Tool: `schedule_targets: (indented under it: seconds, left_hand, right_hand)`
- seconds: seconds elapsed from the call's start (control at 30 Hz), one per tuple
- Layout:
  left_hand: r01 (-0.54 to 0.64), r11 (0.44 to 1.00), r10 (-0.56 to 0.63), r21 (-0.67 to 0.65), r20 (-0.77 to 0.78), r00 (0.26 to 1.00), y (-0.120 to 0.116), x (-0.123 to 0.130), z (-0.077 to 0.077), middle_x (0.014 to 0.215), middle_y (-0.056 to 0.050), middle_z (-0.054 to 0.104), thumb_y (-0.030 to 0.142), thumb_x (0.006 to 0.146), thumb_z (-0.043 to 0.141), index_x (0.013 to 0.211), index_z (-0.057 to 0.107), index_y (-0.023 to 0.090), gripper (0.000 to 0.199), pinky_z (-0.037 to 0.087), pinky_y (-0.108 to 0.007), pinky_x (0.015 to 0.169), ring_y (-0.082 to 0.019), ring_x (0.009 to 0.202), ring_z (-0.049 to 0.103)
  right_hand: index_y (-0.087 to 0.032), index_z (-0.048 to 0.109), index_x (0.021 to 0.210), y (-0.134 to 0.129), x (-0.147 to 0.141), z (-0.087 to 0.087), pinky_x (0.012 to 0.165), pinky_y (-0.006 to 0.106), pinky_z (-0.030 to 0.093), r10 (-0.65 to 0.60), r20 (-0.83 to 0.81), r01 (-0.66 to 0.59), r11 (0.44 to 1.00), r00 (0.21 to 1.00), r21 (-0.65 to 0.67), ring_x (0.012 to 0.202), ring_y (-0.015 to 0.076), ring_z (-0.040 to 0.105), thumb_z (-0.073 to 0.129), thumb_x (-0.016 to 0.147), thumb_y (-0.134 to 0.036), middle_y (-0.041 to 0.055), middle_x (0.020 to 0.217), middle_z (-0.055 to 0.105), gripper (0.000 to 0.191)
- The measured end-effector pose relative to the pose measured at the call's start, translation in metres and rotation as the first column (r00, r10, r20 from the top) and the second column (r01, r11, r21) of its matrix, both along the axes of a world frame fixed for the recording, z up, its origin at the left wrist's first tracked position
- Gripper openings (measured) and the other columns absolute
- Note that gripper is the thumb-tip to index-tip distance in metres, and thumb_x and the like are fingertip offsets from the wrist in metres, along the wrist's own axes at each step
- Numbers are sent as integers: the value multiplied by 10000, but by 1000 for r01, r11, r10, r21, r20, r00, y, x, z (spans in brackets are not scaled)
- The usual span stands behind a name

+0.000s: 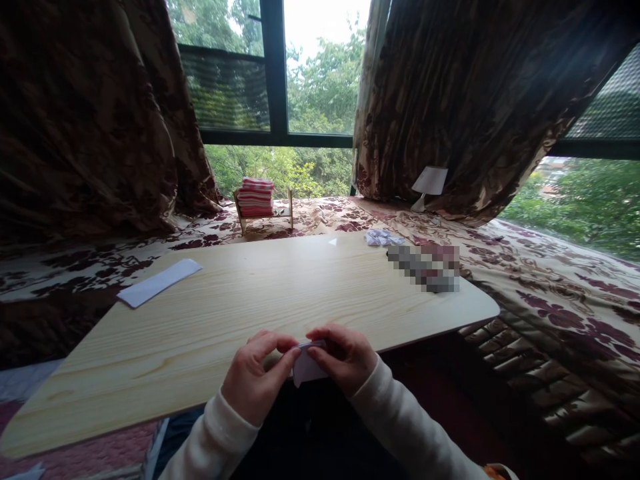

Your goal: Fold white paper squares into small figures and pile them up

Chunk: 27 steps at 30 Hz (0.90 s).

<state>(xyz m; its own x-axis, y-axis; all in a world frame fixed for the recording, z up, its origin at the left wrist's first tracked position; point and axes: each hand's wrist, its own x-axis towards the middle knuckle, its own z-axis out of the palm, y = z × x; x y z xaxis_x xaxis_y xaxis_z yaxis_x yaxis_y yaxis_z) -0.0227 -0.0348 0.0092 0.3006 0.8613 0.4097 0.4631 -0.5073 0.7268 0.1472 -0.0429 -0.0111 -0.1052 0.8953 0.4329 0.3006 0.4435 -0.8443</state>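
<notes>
A small piece of white paper [309,367] is held between both hands at the near edge of the wooden table [215,313]. My left hand [260,373] pinches its left side between thumb and fingers. On the right side, my right hand [345,357] grips the paper the same way, thumb in front. The paper looks folded, with a lower corner hanging down. Parts of the fingers behind it are hidden.
A white paper strip [160,283] lies at the table's left. Small folded papers [383,237] and a pixelated item [425,268] are at the back right. Beyond the table stand a rack with striped cloths [256,197] and a small lamp [429,183].
</notes>
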Motion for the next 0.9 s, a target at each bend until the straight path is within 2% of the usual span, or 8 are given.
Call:
schedule_targets:
  seconds: [0.1, 0.37, 0.6, 0.77, 0.9]
  left_hand:
    - [3, 1000, -3, -14, 7, 1000, 0, 0, 0, 689, -11, 624, 256, 764, 565, 732, 633, 181, 106, 448, -251, 671, -146, 681, 588]
    - [17, 999, -18, -50, -10, 1000, -1, 3, 2, 693, -21, 624, 280, 770, 540, 719, 635, 173, 152, 434, -254, 684, -156, 700, 578]
    - [35, 960, -25, -278, 39, 999, 5, 9, 12, 552, 2, 561, 343, 721, 537, 569, 593, 160, 245, 398, -223, 531, -135, 562, 518]
    - [-83, 959, 114, -269, 99, 989, 12, 15, 5, 499, 19, 514, 369, 676, 547, 540, 582, 162, 250, 359, -218, 485, -121, 509, 459]
    - [-163, 953, 206, -256, 154, 966, 15, 18, 3, 477, 27, 483, 382, 674, 548, 498, 551, 163, 280, 345, -222, 492, -115, 501, 431]
  right_hand:
    - [-122, 656, 781, 0, 2, 5, 490, 231, 401, 18, 76, -21, 999, 997, 43, 545, 118, 503, 594, 717, -207, 44, 662, 592, 123]
    - [-122, 607, 664, -2, 4, 8, 514, 228, 383, 49, 96, -55, 997, 994, 55, 554, 115, 497, 552, 765, -241, 27, 607, 553, 165]
    - [-141, 571, 583, 3, 0, 11, 476, 214, 342, -31, 63, 31, 1000, 998, -2, 505, 93, 436, 486, 802, -286, -18, 517, 472, 276]
    - [-142, 655, 712, 17, -1, 6, 549, 221, 421, -64, 0, 64, 996, 998, -60, 598, 125, 548, 449, 832, -316, 21, 615, 609, 295]
    - [-165, 630, 958, 15, 13, 11, 629, 255, 480, -109, 9, 108, 989, 994, 96, 753, 157, 591, 455, 827, -252, 66, 863, 625, 236]
